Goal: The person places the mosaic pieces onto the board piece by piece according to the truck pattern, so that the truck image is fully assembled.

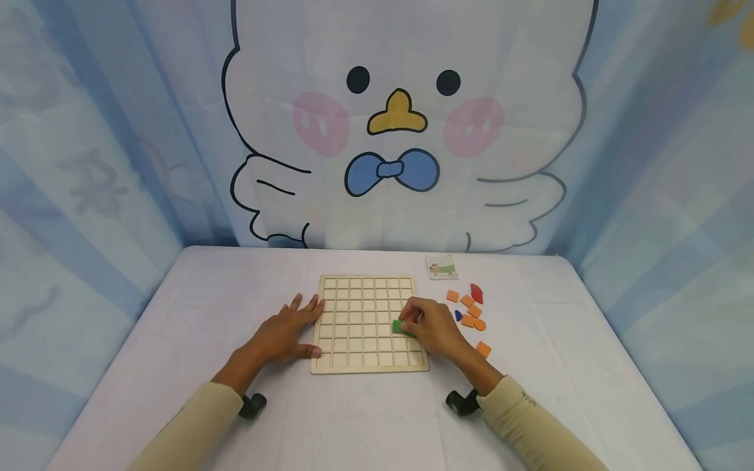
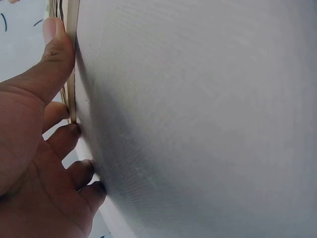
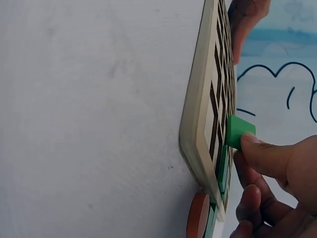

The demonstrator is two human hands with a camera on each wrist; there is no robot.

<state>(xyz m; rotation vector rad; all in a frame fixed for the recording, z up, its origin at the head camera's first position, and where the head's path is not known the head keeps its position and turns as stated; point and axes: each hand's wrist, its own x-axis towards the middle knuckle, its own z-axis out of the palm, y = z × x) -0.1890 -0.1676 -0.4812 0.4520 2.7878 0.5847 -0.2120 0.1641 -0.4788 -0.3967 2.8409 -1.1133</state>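
Note:
A wooden grid board (image 1: 362,320) lies on the table. My left hand (image 1: 283,332) rests at its left edge, fingers spread and thumb on the frame; in the left wrist view the hand (image 2: 39,148) touches the board's side (image 2: 72,59). My right hand (image 1: 434,327) pinches a green piece (image 1: 397,326) over the right part of the board. Seen from the right wrist, the right hand (image 3: 277,173) holds the green piece (image 3: 239,132) tilted against the grid, and another green piece (image 3: 223,171) lies on the board beside it.
Right of the board lie several orange pieces (image 1: 474,311), a red piece (image 1: 476,293) and a small blue piece (image 1: 458,315). A picture card (image 1: 442,267) lies behind them. A round orange piece (image 3: 198,216) stands out near the board's corner in the right wrist view.

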